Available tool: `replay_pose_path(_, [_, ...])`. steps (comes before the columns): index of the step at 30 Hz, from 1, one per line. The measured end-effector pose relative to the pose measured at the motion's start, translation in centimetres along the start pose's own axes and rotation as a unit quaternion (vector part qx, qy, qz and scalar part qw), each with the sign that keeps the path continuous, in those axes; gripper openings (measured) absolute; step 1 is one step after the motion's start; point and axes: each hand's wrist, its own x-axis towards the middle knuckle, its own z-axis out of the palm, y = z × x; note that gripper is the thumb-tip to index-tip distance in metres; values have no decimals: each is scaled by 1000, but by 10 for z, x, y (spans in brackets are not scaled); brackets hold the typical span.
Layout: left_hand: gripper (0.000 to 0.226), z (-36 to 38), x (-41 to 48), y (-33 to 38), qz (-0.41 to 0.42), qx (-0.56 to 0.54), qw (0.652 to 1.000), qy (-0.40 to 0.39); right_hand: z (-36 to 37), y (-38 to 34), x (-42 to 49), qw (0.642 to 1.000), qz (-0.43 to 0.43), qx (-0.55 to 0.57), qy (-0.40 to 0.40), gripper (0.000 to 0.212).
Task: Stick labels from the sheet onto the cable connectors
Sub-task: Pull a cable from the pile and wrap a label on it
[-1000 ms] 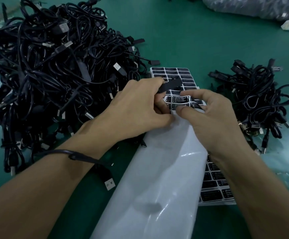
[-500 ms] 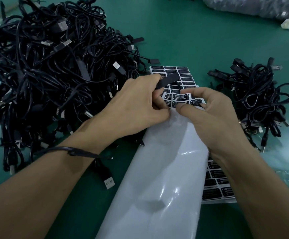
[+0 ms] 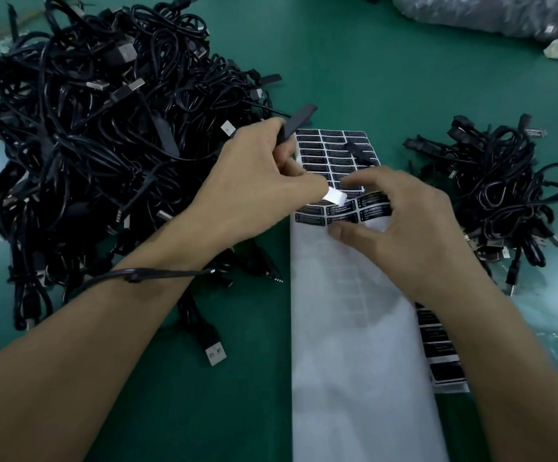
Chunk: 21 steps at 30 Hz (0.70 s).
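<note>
My left hand grips a black cable connector that sticks up past its fingers. At its thumb tip it also pinches a peeled label, white side up. My right hand pinches the bent edge of the label sheet, thumb below and fingers above the rows of black labels. The sheet's bare white backing runs down toward me. The connector's cable crosses my left wrist.
A large tangle of black cables fills the left of the green table. A smaller cable heap lies at right. A USB plug lies under my left forearm. More labels show under my right forearm. A plastic bag sits at the far right.
My left hand has lifted the connector up and left off the sheet, and a label now hangs from its thumb. My right hand has shifted slightly right, still holding the sheet.
</note>
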Motion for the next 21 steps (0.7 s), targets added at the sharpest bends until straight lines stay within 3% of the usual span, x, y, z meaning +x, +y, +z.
replay_pose_path(7, [35, 3, 0, -3, -11, 21, 1000, 16, 6, -3, -2, 987, -78, -99, 103, 54])
replay_pose_path(14, [43, 4, 2, -4, -30, 5, 1000, 7, 16, -14, -4, 975, -133, -67, 163, 20])
replay_pose_path(21, [38, 4, 2, -2, -35, -32, 999, -12, 19, -14, -3, 981, -80, -15, 176, 4])
